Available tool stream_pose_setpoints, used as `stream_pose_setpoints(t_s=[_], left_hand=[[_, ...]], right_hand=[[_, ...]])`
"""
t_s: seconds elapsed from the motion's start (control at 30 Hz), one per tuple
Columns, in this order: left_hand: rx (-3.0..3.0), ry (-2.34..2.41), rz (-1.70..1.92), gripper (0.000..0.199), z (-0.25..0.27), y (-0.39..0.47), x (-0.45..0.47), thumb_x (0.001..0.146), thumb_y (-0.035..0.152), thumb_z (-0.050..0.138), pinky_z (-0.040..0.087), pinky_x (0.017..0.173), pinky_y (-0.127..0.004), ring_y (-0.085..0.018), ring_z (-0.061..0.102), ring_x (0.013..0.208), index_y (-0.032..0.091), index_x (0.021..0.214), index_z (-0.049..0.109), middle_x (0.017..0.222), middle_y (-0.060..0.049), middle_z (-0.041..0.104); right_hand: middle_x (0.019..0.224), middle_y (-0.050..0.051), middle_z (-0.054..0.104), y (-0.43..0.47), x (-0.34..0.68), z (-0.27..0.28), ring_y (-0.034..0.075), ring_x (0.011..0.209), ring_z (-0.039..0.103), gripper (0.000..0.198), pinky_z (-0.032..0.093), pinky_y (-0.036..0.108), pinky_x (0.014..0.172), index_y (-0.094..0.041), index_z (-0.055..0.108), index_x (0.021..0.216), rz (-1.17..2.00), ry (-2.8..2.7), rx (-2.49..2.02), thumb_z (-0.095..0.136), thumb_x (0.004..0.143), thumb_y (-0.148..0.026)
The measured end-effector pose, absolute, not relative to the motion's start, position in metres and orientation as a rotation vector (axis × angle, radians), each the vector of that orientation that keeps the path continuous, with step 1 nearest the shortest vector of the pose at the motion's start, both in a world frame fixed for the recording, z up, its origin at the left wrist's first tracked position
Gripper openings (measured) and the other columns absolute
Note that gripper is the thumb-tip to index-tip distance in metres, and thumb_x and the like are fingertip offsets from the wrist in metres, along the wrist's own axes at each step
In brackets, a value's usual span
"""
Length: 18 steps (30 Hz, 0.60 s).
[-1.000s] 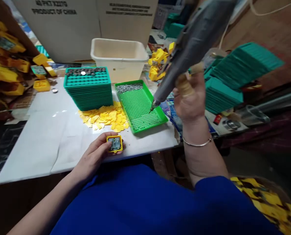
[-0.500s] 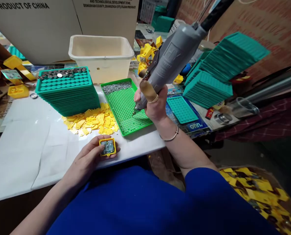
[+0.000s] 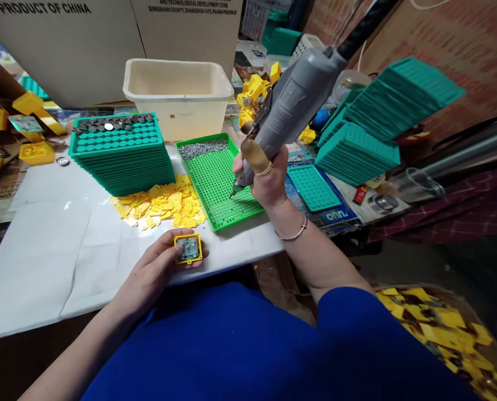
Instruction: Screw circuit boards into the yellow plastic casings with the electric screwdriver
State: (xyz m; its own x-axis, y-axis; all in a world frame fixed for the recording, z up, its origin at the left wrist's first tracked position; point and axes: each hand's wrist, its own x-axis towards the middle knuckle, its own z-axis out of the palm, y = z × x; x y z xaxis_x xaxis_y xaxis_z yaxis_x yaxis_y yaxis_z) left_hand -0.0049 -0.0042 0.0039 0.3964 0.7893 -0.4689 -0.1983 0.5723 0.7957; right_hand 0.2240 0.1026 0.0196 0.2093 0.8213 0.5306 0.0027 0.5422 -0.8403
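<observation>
My left hand grips a small square yellow plastic case near the table's front edge, its thumb on the green circuit board inside. In my right hand is a grey electric screwdriver, tilted, with its tip pointing down over a green perforated tray. A finger of that hand wears a tan finger cot. Small metal screws lie heaped at the tray's far end. Whether the bit touches the tray I cannot tell. Loose yellow plastic pieces are spread left of the tray.
A stack of teal trays with coin cells on top stands at left. Behind it is a white plastic bin. More teal trays lean at right, near a clear cup. A box of yellow parts sits low at right.
The view has shifted slightly, so the table's things appear a little further right. Both hands keep their holds, and the screwdriver tip stays over the green tray.
</observation>
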Motion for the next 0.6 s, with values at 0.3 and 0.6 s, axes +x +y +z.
stream_pose_setpoints(t_s=[0.3,0.6], left_hand=[[0.729,0.984,0.735,0.035,0.004,-0.002,0.001,0.082,0.030,0.067,0.058,0.083,-0.037,-0.025,0.071,0.094,0.014,0.112,0.060,0.101,-0.010,0.073],[0.712,0.926,0.771,0.036,0.000,-0.003,0.001,0.079,0.030,0.070,0.058,0.083,-0.040,-0.027,0.068,0.099,0.016,0.111,0.064,0.109,-0.009,0.071]], right_hand=[[0.053,-0.008,0.048,0.076,0.195,0.060,0.011,0.042,0.047,0.046,0.042,0.028,0.043,-0.029,0.049,0.083,0.818,-1.192,-0.730,0.068,0.070,-0.068],[0.083,0.000,0.064,0.032,0.149,0.060,0.016,0.061,0.064,0.057,0.045,0.030,0.044,-0.032,0.048,0.091,1.012,-1.363,-1.002,0.040,0.070,-0.084]])
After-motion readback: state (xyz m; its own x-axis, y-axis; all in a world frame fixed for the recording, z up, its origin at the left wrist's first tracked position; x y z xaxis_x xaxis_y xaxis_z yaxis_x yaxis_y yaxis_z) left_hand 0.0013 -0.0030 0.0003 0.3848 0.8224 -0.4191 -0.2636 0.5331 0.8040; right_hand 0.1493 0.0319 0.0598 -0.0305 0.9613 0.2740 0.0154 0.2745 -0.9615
